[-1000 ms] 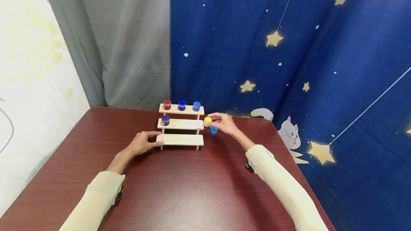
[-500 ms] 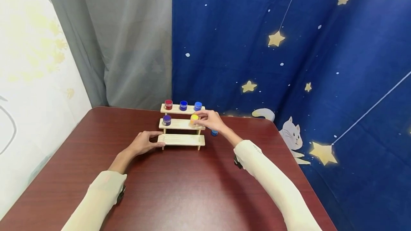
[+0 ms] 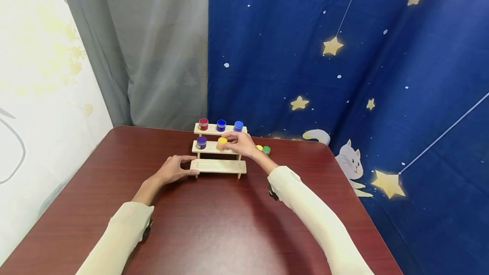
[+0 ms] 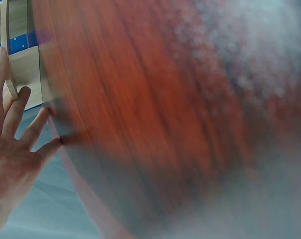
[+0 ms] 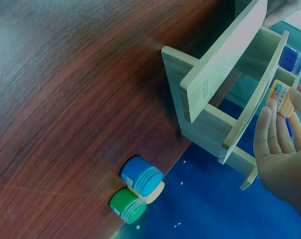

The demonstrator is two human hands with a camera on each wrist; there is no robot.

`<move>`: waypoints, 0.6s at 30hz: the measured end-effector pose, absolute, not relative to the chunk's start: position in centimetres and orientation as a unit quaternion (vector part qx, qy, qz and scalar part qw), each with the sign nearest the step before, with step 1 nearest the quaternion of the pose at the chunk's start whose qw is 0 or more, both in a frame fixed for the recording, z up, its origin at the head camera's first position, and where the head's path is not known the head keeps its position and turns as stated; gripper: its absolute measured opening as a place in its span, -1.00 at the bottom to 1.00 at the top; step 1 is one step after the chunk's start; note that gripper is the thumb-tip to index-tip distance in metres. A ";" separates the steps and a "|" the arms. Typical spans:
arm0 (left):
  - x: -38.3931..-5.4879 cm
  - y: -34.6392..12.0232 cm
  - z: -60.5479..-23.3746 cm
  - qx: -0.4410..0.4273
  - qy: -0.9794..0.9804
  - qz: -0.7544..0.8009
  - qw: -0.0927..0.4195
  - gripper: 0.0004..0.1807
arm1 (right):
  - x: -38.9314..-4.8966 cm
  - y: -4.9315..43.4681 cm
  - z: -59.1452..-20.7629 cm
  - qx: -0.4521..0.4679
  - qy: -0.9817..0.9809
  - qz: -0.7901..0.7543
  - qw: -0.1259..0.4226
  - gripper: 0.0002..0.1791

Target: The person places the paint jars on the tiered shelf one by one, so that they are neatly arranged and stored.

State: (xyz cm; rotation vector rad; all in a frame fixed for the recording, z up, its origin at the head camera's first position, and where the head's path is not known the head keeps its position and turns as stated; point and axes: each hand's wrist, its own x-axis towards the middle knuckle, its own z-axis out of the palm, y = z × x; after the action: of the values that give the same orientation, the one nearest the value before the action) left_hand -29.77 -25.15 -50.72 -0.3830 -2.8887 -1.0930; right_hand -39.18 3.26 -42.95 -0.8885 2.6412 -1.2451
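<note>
A three-tier wooden stand [image 3: 217,165] stands at the table's far side. My left hand [image 3: 173,170] holds its lowest tier at the left end, thumb in front and fingers behind; other fingers spread out in the left wrist view. My right hand [image 3: 242,144] pinches a small yellow paint jar [image 3: 222,142] at the middle tier, right of a purple jar [image 3: 201,142]. A label shows on the held jar [image 5: 281,97] in the right wrist view. Red [image 3: 203,124], dark blue [image 3: 221,125] and lighter blue [image 3: 238,126] jars stand on the top tier.
Right of the stand, blue [image 5: 142,176] and green [image 5: 128,205] jars sit close together on the brown table [image 3: 214,224], with a yellow-lidded jar [image 3: 259,147] beside them. Grey and starry blue curtains [image 3: 275,54] hang behind the table's far edge.
My right hand has carried the yellow jar leftward from beside the stand to the middle tier. Its move uncovers yellow and green jars on the table. The left hand keeps its hold.
</note>
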 end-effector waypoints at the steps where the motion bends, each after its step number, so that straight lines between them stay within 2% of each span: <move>1: -29.8 -25.1 -50.7 -0.122 -0.928 -0.352 0.014 -0.24 | -39.2 3.1 -43.0 -0.292 0.864 -0.408 0.046 -0.57; 18: -29.8 -25.1 -50.9 -0.118 -0.926 -0.359 0.014 -0.25 | -39.4 2.6 -43.8 -0.296 0.848 -0.435 0.063 -0.55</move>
State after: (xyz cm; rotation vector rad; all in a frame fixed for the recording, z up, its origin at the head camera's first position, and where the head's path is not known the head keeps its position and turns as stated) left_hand -29.83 -25.08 -50.93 -0.3676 -2.8829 -1.1169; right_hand -39.38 2.62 -43.79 -0.8944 2.5630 -1.3151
